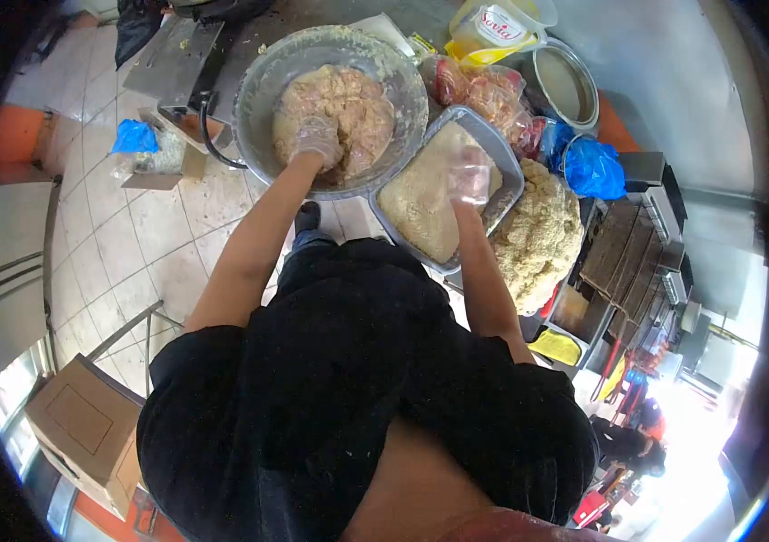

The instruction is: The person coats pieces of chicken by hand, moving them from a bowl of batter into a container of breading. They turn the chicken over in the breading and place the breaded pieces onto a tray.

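Observation:
My left hand [318, 140], in a clear plastic glove, reaches into a large round metal bowl [253, 83]. It touches the wet, pale pink raw meat [362, 113] there, and its fingertips are hidden in the mass. My right hand [468, 174], also gloved, is over a grey plastic tub [513, 185] of fine, pale crumbs [416, 212]. It is at the crumbs' surface, toward the tub's right side. Motion blur smears its fingers, so I cannot make out what they hold, if anything.
Right of the tub lies a big heap of coarse yellowish crumbs [543, 235]. Behind it are red-tinted plastic bags [493, 95], a blue bag [594, 167], a metal pot [565, 86] and a "Sovia" container [497, 27]. A cardboard box [86, 420] stands lower left. People appear far right.

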{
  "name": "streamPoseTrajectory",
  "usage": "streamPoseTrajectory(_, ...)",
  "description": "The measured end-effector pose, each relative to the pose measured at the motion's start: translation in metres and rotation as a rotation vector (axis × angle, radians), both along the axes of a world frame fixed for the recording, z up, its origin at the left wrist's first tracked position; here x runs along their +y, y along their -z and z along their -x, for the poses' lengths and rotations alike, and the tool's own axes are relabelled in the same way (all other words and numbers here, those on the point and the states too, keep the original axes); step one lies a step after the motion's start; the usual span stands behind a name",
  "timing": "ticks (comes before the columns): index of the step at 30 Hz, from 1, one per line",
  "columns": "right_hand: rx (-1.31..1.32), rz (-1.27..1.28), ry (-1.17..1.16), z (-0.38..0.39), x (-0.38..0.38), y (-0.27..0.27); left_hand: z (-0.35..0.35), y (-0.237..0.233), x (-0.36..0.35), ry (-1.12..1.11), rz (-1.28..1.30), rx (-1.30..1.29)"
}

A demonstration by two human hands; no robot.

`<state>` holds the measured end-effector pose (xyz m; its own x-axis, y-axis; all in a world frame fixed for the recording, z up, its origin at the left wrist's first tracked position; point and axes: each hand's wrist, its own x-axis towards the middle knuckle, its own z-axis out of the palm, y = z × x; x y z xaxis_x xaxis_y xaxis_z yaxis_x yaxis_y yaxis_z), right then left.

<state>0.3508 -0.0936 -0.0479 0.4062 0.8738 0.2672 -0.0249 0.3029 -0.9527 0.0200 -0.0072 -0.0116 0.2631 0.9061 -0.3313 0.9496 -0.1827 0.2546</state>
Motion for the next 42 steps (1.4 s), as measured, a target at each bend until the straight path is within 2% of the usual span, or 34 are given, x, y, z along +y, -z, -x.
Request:
streamPoseTrajectory(2, -0.694, 0.089, -0.119, 0.014, -0.038, -0.016, 0.000, 0.008, -0.001, 0.027, -0.059, 0.001)
streamPoseTrajectory(5, -1.736, 0.226, -0.293, 0.030, -0.080, -0.039, -0.005, -0.004, -0.004, -0.013, -0.169, -0.061)
streamPoseTrajectory(6, -1.738, 0.231, -0.291, 0.022, -0.079, -0.029, -0.005, -0.017, -0.005, -0.011, -0.096, -0.033)
streamPoseTrajectory(8, -1.610, 0.581, -0.446, 0.005, -0.068, -0.006, -0.005, -0.029, -0.003, 0.006, -0.025, 0.000)
streamPoseTrajectory(9, -1.602, 0.594, -0.436, 0.007, -0.068, -0.019, -0.005, -0.030, -0.003, 0.008, 0.002, 0.013)
streamPoseTrajectory(11, -1.459, 0.788, -0.414, 0.010, -0.055, -0.053, -0.006, -0.030, 0.001, 0.011, 0.020, 0.026)
streamPoseTrajectory(12, -1.459, 0.786, -0.411, 0.006, -0.051, -0.066, -0.005, -0.024, 0.000, 0.011, -0.004, 0.015)
streamPoseTrajectory(14, -1.537, 0.514, -0.587, -0.009, -0.049, -0.093, -0.004, -0.008, -0.002, 0.004, -0.026, 0.000)
streamPoseTrajectory(15, -1.543, 0.510, -0.590, -0.012, -0.044, -0.109, -0.004, 0.001, 0.000, 0.020, -0.038, 0.014)
streamPoseTrajectory(17, -1.004, 0.768, -0.726, -0.019, -0.036, -0.135, -0.004, 0.005, 0.000, 0.030, -0.048, 0.023)
streamPoseTrajectory(18, -1.009, 0.767, -0.730, -0.025, -0.033, -0.141, -0.005, -0.005, -0.001, 0.033, -0.065, 0.012)
streamPoseTrajectory(20, -0.578, 0.821, -0.886, -0.034, -0.025, -0.147, -0.003, -0.009, -0.002, 0.034, -0.086, 0.001)
streamPoseTrajectory(21, -0.581, 0.817, -0.886, -0.034, -0.017, -0.145, -0.002, -0.005, 0.000, 0.027, -0.045, -0.001)
streamPoseTrajectory(23, -0.757, 1.006, -0.606, -0.036, 0.000, -0.134, -0.001, -0.005, 0.001, 0.021, -0.006, -0.003)
streamPoseTrajectory(24, -0.757, 1.004, -0.606, -0.034, 0.004, -0.124, -0.002, -0.010, 0.000, 0.033, -0.008, 0.014)
streamPoseTrajectory(26, -1.295, 0.571, -0.402, -0.013, 0.011, -0.099, -0.001, -0.014, 0.000, 0.043, -0.011, 0.035)
streamPoseTrajectory(28, -1.633, 0.935, -0.420, 0.022, 0.016, -0.086, -0.001, -0.012, -0.001, 0.007, -0.003, 0.007)
streamPoseTrajectory(29, -1.628, 0.941, -0.414, 0.026, 0.017, -0.077, -0.001, -0.011, -0.003, 0.015, -0.003, 0.008)
streamPoseTrajectory(31, -1.626, 0.852, -0.263, 0.019, 0.027, -0.047, -0.002, -0.010, -0.002, 0.052, -0.021, 0.042)
streamPoseTrajectory(34, -1.491, 0.983, -0.389, -0.022, 0.043, -0.017, -0.003, -0.012, -0.002, 0.027, 0.005, 0.006)
streamPoseTrajectory(35, -1.491, 0.978, -0.392, -0.027, 0.042, -0.024, -0.001, -0.006, -0.001, 0.023, 0.003, 0.008)
streamPoseTrajectory(37, -1.185, 0.782, -0.572, -0.028, 0.033, -0.060, 0.001, 0.015, 0.000, 0.028, -0.142, -0.034)
streamPoseTrajectory(38, -1.192, 0.779, -0.577, -0.022, 0.031, -0.082, 0.000, 0.013, 0.002, 0.020, -0.142, -0.037)
streamPoseTrajectory(40, -1.377, 0.959, -0.692, -0.014, 0.020, -0.117, -0.004, 0.005, 0.002, 0.028, -0.010, -0.008)
streamPoseTrajectory(41, -1.401, 0.826, -0.660, -0.023, 0.013, -0.117, -0.006, -0.002, -0.002, 0.035, -0.005, -0.011)
streamPoseTrajectory(42, -1.404, 0.825, -0.657, -0.031, 0.013, -0.119, -0.007, -0.012, -0.002, 0.017, -0.011, -0.001)
